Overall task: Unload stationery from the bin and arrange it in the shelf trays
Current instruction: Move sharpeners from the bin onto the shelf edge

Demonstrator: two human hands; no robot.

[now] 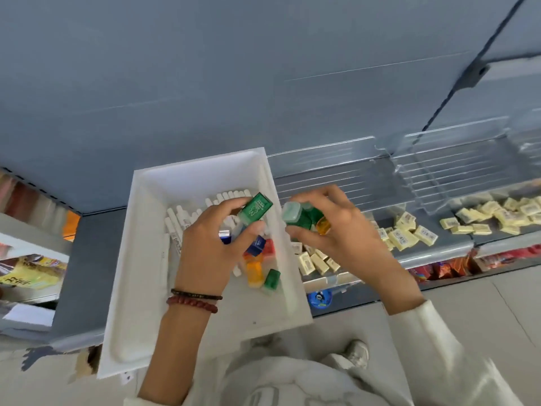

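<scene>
A white bin point(146, 259) rests on the shelf edge in front of me. It holds several white tubes point(187, 215) at the back and small blue, orange and green items point(257, 271) near the middle. My left hand point(210, 247) is over the bin and grips a green boxed item point(254, 208). My right hand point(333, 230) hovers just right of the bin's rim, holding green items point(298, 215) and an orange one point(323, 227). Clear acrylic shelf trays point(439, 177) stand to the right.
Yellow erasers point(409, 235) lie loose on the shelf at right, with more boxed ones point(313, 262) below my right hand. A blue round item point(320, 298) sits at the shelf front. Packaged goods point(29, 273) fill a lower shelf at left. My shoe point(357, 353) stands on the floor.
</scene>
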